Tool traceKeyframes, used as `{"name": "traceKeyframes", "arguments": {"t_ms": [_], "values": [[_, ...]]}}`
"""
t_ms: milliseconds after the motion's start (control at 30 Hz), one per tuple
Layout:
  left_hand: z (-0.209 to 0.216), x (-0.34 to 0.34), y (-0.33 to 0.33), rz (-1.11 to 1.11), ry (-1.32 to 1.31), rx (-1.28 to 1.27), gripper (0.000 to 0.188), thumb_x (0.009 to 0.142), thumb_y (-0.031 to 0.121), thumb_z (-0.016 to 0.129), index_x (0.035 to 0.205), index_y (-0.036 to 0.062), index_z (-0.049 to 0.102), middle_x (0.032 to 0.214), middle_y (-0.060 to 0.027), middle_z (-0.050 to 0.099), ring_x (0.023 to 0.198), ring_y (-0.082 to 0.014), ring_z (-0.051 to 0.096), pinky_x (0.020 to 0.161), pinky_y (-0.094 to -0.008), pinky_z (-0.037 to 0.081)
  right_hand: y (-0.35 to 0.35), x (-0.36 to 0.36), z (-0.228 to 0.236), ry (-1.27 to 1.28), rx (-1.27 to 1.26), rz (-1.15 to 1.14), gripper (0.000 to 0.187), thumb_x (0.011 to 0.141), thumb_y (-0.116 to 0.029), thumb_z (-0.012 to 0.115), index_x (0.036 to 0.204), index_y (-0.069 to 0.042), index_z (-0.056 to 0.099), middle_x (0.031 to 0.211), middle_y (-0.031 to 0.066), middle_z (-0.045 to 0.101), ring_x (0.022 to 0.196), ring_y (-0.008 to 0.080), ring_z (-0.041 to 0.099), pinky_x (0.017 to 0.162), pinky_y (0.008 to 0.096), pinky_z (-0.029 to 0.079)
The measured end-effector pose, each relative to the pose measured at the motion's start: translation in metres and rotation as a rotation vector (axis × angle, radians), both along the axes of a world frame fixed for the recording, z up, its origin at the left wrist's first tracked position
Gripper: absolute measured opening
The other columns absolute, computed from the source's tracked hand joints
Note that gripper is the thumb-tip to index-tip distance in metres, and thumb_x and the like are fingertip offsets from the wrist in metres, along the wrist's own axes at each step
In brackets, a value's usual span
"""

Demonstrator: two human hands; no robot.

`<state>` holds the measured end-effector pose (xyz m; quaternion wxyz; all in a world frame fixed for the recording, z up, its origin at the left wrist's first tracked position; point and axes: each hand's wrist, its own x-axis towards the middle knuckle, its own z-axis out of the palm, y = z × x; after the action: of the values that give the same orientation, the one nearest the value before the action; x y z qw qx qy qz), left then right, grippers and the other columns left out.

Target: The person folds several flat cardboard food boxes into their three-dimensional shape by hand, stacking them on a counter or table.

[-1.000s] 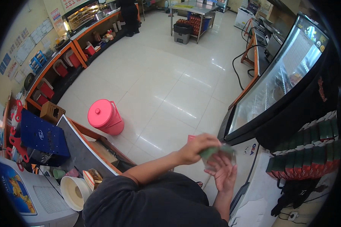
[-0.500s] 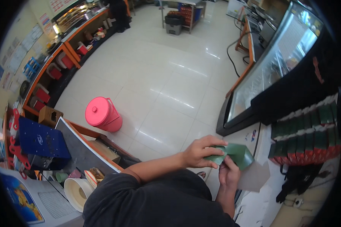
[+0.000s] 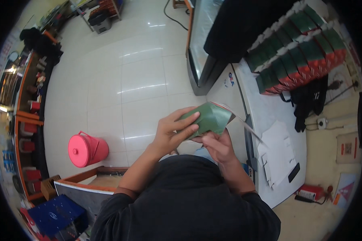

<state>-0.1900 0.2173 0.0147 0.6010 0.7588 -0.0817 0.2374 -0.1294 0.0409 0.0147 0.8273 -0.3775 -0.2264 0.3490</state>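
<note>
A partly folded green carton (image 3: 210, 117) is held in front of my body between both hands. Red and pale edges show along its top right, where a flap sticks out. My left hand (image 3: 171, 127) wraps round its left side, with fingers lying over the green face. At the lower edge, my right hand (image 3: 219, 145) is closed with thumb and fingers on the carton. Flat white carton blanks (image 3: 278, 150) lie on the white table (image 3: 283, 199) to my right. Farther along that table stand rows of green and red boxes (image 3: 305, 60) with pale tops.
A pink lidded bucket (image 3: 96, 150) stands on the tiled floor at left. A dark flat object (image 3: 294, 172) rests beside the blanks. The glass-door fridge (image 3: 200, 40) stands ahead. Behind the bucket's near side are an orange-edged counter (image 3: 82, 188) and a blue box (image 3: 56, 217).
My view has turned to the right, toward the table. The carton has turned in my hands, its green face now spread under my left fingers. My right hand grips its lower edge.
</note>
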Motion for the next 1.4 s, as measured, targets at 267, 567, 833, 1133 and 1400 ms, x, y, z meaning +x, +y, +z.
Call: {"name": "traceKeyframes", "arguments": {"t_ms": [267, 567, 833, 1133, 1400], "values": [[-0.003, 0.043, -0.033, -0.076, 0.050, 0.052, 0.032, 0.079, 0.005, 0.079, 0.110, 0.0110, 0.075, 0.109, -0.0105, 0.067, 0.095, -0.0201, 0.067, 0.078, -0.0304, 0.056, -0.081, 0.053, 0.035, -0.154, -0.670, -0.510, 0.020, 0.098, -0.013, 0.059, 0.095, 0.004, 0.069, 0.084, 0.0085, 0.069, 0.073, 0.0152, 0.068, 0.071, 0.0312, 0.060], [0.018, 0.096, -0.127, 0.126, -0.033, 0.102, 0.030, 0.074, 0.004, 0.082, 0.102, 0.0024, 0.073, 0.104, -0.0133, 0.067, 0.083, -0.0202, 0.068, 0.068, -0.0284, 0.053, -0.122, 0.060, 0.013, -0.285, -0.941, -0.779, 0.026, 0.093, -0.011, 0.067, 0.069, -0.002, 0.060, 0.069, -0.0004, 0.060, 0.058, 0.0053, 0.053, 0.054, 0.0258, 0.043], [0.054, 0.171, -0.205, 0.110, -0.096, -0.041, 0.020, 0.082, 0.004, 0.076, 0.100, 0.0000, 0.069, 0.095, -0.0103, 0.065, 0.083, -0.0163, 0.063, 0.068, -0.0271, 0.050, -0.182, 0.111, 0.061, -0.763, -0.783, -0.925, 0.014, 0.087, -0.014, 0.072, 0.083, -0.003, 0.063, 0.080, 0.0053, 0.064, 0.081, 0.0231, 0.062, 0.070, 0.0339, 0.050], [0.171, 0.282, -0.278, -0.483, 0.213, -0.492, 0.033, 0.098, 0.018, 0.061, 0.125, 0.0003, 0.053, 0.113, -0.0064, 0.061, 0.102, -0.0111, 0.059, 0.081, -0.0249, 0.051, -0.351, 0.221, 0.146, -1.684, -1.353, -1.543, 0.023, 0.071, -0.001, 0.062, 0.089, -0.014, 0.069, 0.089, 0.0015, 0.066, 0.105, 0.0263, 0.060, 0.109, 0.0724, 0.023], [0.182, 0.332, -0.292, -0.469, -0.052, -0.017, 0.032, 0.099, 0.022, 0.057, 0.125, 0.0038, 0.056, 0.121, -0.0076, 0.060, 0.110, -0.0172, 0.060, 0.085, -0.0325, 0.055, -0.465, 0.468, 0.284, -1.419, -1.416, -1.752, 0.035, 0.079, 0.003, 0.053, 0.109, -0.010, 0.067, 0.096, 0.0121, 0.069, 0.108, 0.0348, 0.057, 0.095, 0.0457, 0.045]]}}
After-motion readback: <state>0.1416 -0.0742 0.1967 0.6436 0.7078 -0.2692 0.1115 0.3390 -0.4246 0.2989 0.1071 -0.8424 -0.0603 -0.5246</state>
